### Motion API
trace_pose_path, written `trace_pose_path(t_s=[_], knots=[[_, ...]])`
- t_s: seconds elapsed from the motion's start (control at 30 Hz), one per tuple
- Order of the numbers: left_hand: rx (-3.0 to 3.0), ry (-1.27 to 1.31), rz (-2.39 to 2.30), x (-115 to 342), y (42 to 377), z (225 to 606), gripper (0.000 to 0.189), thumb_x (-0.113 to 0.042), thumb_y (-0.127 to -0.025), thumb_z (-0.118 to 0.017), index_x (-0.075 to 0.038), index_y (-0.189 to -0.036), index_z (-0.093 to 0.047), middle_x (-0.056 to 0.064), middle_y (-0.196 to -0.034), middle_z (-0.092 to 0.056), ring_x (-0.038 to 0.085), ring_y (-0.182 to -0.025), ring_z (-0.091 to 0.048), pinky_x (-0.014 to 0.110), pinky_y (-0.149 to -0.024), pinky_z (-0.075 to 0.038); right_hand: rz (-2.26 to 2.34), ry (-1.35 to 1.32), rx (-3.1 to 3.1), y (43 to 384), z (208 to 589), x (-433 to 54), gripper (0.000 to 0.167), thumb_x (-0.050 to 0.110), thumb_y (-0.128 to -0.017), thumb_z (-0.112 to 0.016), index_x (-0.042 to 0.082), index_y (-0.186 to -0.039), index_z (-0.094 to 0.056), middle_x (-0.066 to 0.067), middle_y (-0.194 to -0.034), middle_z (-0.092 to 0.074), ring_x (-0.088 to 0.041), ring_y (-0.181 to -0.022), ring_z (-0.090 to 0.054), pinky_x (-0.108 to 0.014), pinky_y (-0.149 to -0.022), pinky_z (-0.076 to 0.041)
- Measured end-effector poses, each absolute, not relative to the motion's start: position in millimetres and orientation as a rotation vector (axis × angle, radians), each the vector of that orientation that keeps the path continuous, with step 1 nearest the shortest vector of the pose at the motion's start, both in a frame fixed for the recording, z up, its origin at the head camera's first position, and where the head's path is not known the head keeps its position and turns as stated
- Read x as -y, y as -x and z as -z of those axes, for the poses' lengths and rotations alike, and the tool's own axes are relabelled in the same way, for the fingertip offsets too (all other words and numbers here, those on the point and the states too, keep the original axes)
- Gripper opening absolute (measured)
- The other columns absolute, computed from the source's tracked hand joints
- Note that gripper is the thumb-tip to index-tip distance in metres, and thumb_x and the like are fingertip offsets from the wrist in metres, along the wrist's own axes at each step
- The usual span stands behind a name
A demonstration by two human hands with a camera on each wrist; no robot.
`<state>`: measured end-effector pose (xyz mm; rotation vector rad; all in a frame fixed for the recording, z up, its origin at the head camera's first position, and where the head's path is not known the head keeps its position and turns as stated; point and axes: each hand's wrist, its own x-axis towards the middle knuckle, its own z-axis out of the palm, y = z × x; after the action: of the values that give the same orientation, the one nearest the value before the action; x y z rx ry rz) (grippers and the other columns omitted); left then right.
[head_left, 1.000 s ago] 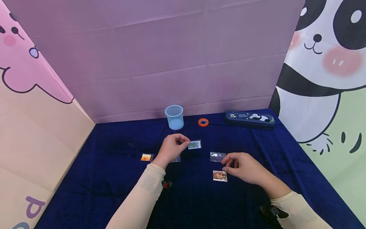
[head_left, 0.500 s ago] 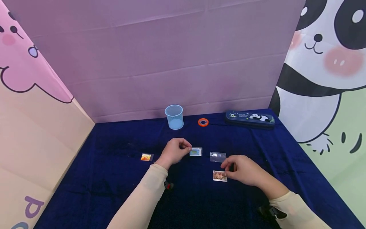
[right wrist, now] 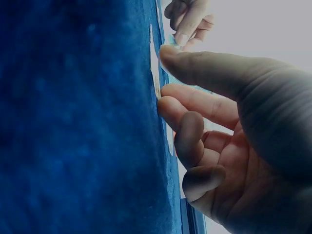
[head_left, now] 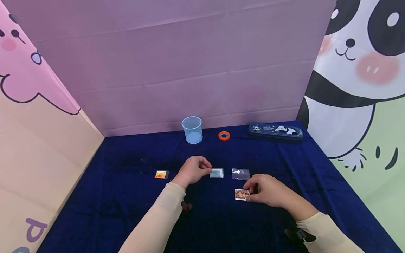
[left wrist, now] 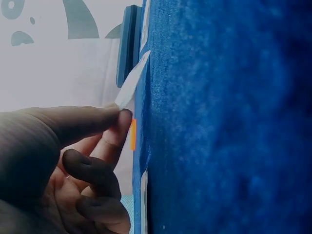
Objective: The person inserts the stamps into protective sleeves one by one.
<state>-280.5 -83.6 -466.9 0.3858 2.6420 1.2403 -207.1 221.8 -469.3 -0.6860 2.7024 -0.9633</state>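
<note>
My left hand (head_left: 194, 169) pinches a small blue-green stamp in a clear sleeve (head_left: 217, 173) by its left edge between thumb and index finger. In the left wrist view this sleeved stamp (left wrist: 132, 80) tilts, its far corner right at the cloth. A brown picture stamp (head_left: 241, 194) lies on the table, with my right hand (head_left: 268, 191) at its right edge. The right wrist view shows that hand's thumb (right wrist: 187, 63) and fingers spread apart, fingertips right at the stamp's edge. Just behind lies a clear plastic sleeve (head_left: 240, 174).
An orange stamp in a sleeve (head_left: 161, 174) lies to the left on the dark blue cloth (head_left: 126, 211). Along the back stand a light blue cup (head_left: 192, 130), an orange tape roll (head_left: 224, 136) and a panda pencil case (head_left: 276, 133). Printed cloth walls enclose the table.
My left hand has brought the sleeved stamp nearer, level with the clear sleeve. My right hand has shifted slightly nearer, from beside the clear sleeve to the brown stamp's edge.
</note>
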Motion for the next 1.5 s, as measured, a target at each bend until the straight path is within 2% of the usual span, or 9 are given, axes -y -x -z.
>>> trace_pose_path(t_s=[0.3,0.67,0.93,1.27,1.5], knots=[[-2.671,-0.414,-1.146,81.3,280.9,471.7,0.003,-0.020,-0.096,-0.079,-0.020,-0.097,-0.076,-0.005,-0.090,-0.068,0.017,-0.082,-0.063,0.035,-0.077,-0.053,0.974,0.682,-2.691,208.6,472.2,-223.0,0.024,0.020,-0.083,-0.090,0.017,-0.102,-0.075,0.004,-0.086,-0.061,-0.007,-0.061,-0.052,-0.028,-0.056,-0.046],[-2.711,-0.414,-1.089,82.2,281.9,472.9,0.006,-0.020,-0.096,-0.079,-0.023,-0.092,-0.077,-0.005,-0.088,-0.067,0.018,-0.080,-0.062,0.035,-0.076,-0.052,1.001,0.631,-2.715,208.0,473.0,-221.5,0.026,0.016,-0.081,-0.091,0.019,-0.098,-0.072,0.002,-0.088,-0.058,-0.009,-0.061,-0.050,-0.028,-0.055,-0.044],[-2.752,-0.397,-1.046,79.9,280.5,470.5,0.005,-0.023,-0.099,-0.076,-0.022,-0.098,-0.080,-0.006,-0.090,-0.066,0.018,-0.083,-0.061,0.038,-0.079,-0.052,1.004,0.645,-2.739,208.8,474.8,-219.9,0.019,0.010,-0.088,-0.082,0.022,-0.089,-0.068,0.006,-0.085,-0.058,-0.009,-0.062,-0.052,-0.028,-0.056,-0.045],[-2.781,-0.410,-1.012,75.1,277.8,468.5,0.004,-0.024,-0.098,-0.077,-0.023,-0.101,-0.080,-0.006,-0.090,-0.065,0.017,-0.080,-0.060,0.036,-0.075,-0.051,1.058,0.660,-2.708,210.3,471.9,-225.2,0.016,0.007,-0.090,-0.077,0.020,-0.091,-0.068,0.006,-0.079,-0.060,-0.010,-0.059,-0.052,-0.029,-0.054,-0.045],[-2.782,-0.425,-1.020,72.7,276.8,467.5,0.003,-0.027,-0.098,-0.077,-0.024,-0.100,-0.079,-0.008,-0.089,-0.065,0.015,-0.079,-0.061,0.035,-0.075,-0.051,1.107,0.621,-2.739,211.9,465.9,-231.1,0.012,0.008,-0.093,-0.075,0.020,-0.093,-0.069,0.005,-0.084,-0.062,-0.013,-0.061,-0.052,-0.029,-0.054,-0.044]])
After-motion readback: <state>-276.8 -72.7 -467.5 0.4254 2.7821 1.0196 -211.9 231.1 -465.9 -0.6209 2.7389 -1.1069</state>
